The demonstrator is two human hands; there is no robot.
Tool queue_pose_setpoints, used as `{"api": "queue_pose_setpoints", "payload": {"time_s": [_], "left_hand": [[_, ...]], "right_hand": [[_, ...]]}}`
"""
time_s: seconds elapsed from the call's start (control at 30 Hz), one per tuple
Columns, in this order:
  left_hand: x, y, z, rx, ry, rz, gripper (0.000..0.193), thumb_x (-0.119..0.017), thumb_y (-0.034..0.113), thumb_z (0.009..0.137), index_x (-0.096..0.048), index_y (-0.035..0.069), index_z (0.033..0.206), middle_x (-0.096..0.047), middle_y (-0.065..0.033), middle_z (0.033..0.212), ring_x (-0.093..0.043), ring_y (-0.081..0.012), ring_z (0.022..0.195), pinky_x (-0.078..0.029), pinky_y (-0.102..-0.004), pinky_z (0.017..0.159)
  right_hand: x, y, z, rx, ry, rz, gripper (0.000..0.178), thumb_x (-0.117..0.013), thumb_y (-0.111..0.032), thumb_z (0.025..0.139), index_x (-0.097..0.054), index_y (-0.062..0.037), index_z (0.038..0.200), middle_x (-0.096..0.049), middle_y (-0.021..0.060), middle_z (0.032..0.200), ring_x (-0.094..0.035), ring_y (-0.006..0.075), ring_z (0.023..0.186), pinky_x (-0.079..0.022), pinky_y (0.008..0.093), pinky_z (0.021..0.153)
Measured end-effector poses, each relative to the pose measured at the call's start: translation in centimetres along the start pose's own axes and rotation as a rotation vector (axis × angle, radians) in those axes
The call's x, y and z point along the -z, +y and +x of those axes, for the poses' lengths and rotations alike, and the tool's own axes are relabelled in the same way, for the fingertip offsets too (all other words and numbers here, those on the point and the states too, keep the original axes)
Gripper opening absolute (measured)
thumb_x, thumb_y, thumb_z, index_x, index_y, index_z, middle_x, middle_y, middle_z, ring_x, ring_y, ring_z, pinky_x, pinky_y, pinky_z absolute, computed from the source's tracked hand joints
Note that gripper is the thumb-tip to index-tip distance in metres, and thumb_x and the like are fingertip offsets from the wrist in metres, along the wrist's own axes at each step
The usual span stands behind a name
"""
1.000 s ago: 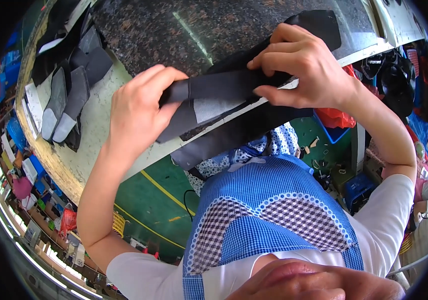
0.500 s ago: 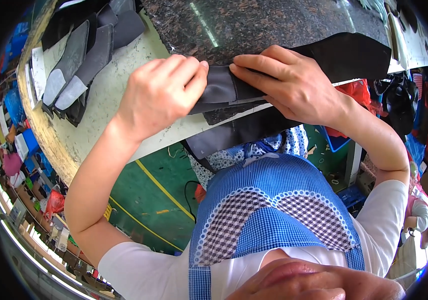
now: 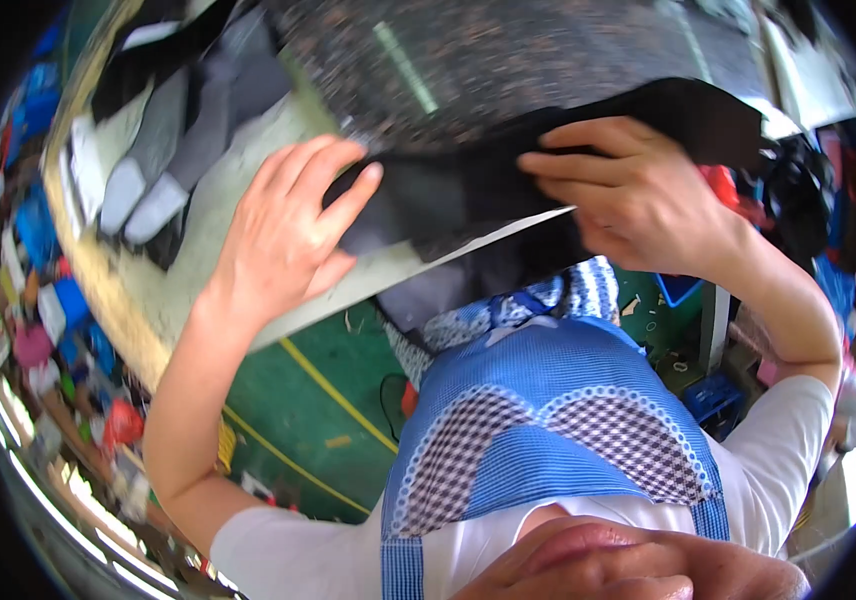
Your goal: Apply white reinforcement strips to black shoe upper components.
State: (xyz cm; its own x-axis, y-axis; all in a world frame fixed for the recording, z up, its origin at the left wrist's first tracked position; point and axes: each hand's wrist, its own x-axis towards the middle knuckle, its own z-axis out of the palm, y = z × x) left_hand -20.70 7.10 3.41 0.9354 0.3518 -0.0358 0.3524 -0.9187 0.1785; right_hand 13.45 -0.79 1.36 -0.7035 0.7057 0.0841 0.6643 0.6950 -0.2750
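Garment workshop: fabric pieces (image 3: pixel 163 150) (stacked) on worktable (image 3: pixel 248 215).

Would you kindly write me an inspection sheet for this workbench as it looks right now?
Surface: pale workbench with a dark speckled mat on its far part.
Job's things: a dark fabric piece lies across the near edge, part of it hanging over.
Clutter: a stack of grey and black fabric pieces on the left of the bench.
Hands: left hand flat on the bench, fingers on the dark fabric piece; right hand presses on the fabric, its fingers spread.
Cables: a thin dark cable on the floor.
Surroundings: green floor with yellow lines; coloured items along the left, too blurred to identify; a blue crate on the right.
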Motion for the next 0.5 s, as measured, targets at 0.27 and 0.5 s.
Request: {"api": "queue_pose_setpoints", "payload": {"time_s": [0.27, 0.5], "left_hand": [[-2.0, 3.7, 6.3, -0.061, -0.047, -0.11, 0.049, -0.081, 0.014, 0.076, -0.065, -0.003, 0.119, -0.061, -0.02, 0.129, -0.058, -0.0408, 0.119, -0.047, -0.0457, 0.102], [-4.1, 4.9, 13.3, -0.403, -0.009, -0.143, 0.028, -0.071, 0.005, 0.08, -0.066, 0.0, 0.106, -0.059, -0.0167, 0.092, -0.061, -0.038, 0.081, -0.05, -0.0466, 0.07]], "right_hand": [[-6.0, 2.2, 3.7, 0.147, 0.375, 0.107, 0.019, -0.076, -0.02, 0.076, -0.071, -0.0117, 0.093, -0.07, 0.0038, 0.093, -0.066, 0.027, 0.098, -0.057, 0.0407, 0.08], [-6.3, 1.6, -2.8, 0.019, 0.402, -0.271, 0.017, -0.073, -0.028, 0.086, -0.073, -0.0117, 0.093, -0.071, 0.0033, 0.096, -0.068, 0.0282, 0.103, -0.059, 0.0412, 0.079]]}}
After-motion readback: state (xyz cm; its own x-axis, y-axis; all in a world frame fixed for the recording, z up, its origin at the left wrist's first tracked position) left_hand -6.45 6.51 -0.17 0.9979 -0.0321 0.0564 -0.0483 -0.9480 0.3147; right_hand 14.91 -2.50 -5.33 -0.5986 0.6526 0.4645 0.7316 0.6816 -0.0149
